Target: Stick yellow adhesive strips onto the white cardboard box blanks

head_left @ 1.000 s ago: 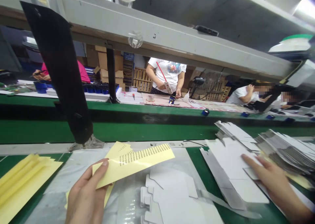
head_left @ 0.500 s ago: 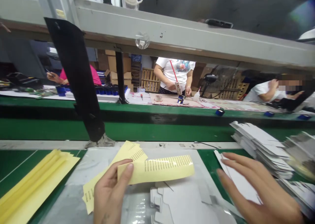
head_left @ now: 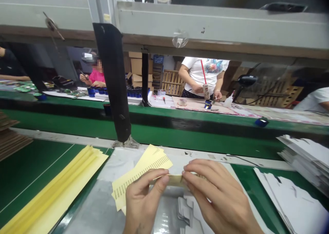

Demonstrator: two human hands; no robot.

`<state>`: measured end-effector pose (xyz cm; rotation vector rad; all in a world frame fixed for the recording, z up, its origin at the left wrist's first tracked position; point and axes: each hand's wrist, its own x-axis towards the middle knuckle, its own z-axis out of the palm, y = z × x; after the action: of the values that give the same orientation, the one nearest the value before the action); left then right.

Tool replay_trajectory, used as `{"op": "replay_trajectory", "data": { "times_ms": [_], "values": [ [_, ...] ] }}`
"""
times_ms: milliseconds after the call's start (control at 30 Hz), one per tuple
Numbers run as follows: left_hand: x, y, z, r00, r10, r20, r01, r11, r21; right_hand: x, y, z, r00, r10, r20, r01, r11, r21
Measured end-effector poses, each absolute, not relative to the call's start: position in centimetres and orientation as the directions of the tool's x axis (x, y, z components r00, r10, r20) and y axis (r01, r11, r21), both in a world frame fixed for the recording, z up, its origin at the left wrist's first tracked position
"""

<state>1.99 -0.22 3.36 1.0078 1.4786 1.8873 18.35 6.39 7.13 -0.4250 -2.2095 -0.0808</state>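
Note:
A yellow printed paper strip point(head_left: 175, 180) is held up between my two hands, seen nearly edge-on. My left hand point(head_left: 145, 199) pinches its left part between thumb and fingers. With its fingertips closed on the strip, my right hand point(head_left: 218, 196) hides most of the right part. Just behind my left hand, more yellow printed sheets point(head_left: 140, 172) lie fanned on the grey work surface point(head_left: 89, 199). Below the hands, folded white card pieces point(head_left: 185, 210) are partly covered by my right hand.
Folded yellow sheets point(head_left: 56, 193) lie at left on the green surface. White card stacks point(head_left: 290, 199) stand at right. A black-wrapped post point(head_left: 113, 83) rises behind the work surface, under a grey overhead beam point(head_left: 218, 25). Across the green conveyor point(head_left: 159, 127), co-workers handle blue parts.
My right hand has come leftward from the white cards and closed on the strip. The strip has turned from face-on to nearly edge-on. The view has swung left.

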Motion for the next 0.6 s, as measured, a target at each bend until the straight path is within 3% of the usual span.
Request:
{"op": "replay_trajectory", "data": {
  "times_ms": [133,200,300,400,467,533,600],
  "values": [
    [2.1,-0.1,3.1,-0.588,0.78,0.213,0.022,-0.247,0.969,18.4,6.2,6.8,-0.605,0.186,0.775,0.378,0.923,0.073],
    [2.1,0.0,2.7,-0.592,0.792,0.148,-0.029,-0.204,0.979,18.7,6.0,6.9,-0.593,0.201,0.78,0.381,0.923,0.052],
    [1.8,0.4,2.5,-0.628,0.778,-0.02,-0.214,-0.148,0.965,20.1,5.5,6.9,-0.519,0.32,0.792,0.344,0.927,-0.15],
    [1.2,0.7,2.9,-0.645,0.739,-0.192,-0.44,-0.154,0.885,22.5,5.8,6.2,-0.392,0.542,0.744,0.384,0.831,-0.403],
    [0.8,0.7,3.3,-0.651,0.716,-0.253,-0.516,-0.173,0.839,24.1,6.5,5.7,-0.376,0.716,0.589,0.463,0.695,-0.549],
    [0.6,0.7,3.7,-0.667,0.694,-0.272,-0.536,-0.192,0.822,25.2,7.3,5.2,-0.417,0.853,0.315,0.554,0.513,-0.655],
    [0.5,0.6,3.9,-0.674,0.683,-0.281,-0.538,-0.193,0.82,25.6,8.2,5.0,-0.442,0.895,0.051,0.62,0.347,-0.704]
  ]
}}
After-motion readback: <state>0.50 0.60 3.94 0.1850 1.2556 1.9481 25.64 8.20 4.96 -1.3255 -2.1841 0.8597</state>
